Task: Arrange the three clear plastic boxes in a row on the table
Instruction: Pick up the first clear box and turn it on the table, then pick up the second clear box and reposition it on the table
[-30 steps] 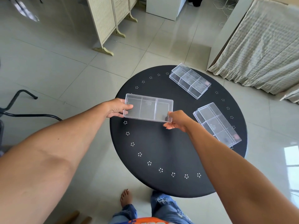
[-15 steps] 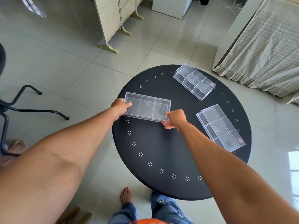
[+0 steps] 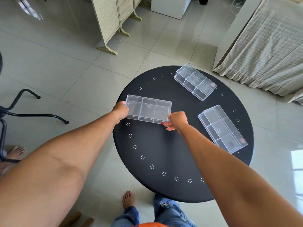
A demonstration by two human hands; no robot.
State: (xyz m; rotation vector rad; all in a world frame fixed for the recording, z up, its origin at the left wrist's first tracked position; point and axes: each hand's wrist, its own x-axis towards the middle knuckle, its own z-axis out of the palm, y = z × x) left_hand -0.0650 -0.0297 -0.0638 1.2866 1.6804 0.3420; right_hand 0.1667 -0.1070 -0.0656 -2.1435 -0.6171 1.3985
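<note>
Three clear plastic boxes with inner dividers are on or over the round black table (image 3: 164, 153). I hold the near-left box (image 3: 148, 108) at the table's left edge, my left hand (image 3: 121, 110) gripping its left end and my right hand (image 3: 177, 120) pinching its right near corner. A second clear box (image 3: 194, 81) lies at the far side, angled. The third clear box (image 3: 222, 128) lies at the right, also angled. The three do not line up.
A black chair frame (image 3: 24, 112) stands left of the table, with another person's foot (image 3: 15, 152) beside it. A folding screen (image 3: 113, 22) and a curtained bed or sofa (image 3: 265, 51) stand beyond. My feet and jeans (image 3: 147, 212) are below the table's near edge.
The held box has shifted slightly left and farther out toward the table's left edge, with both hands still on it. The other two boxes have not moved.
</note>
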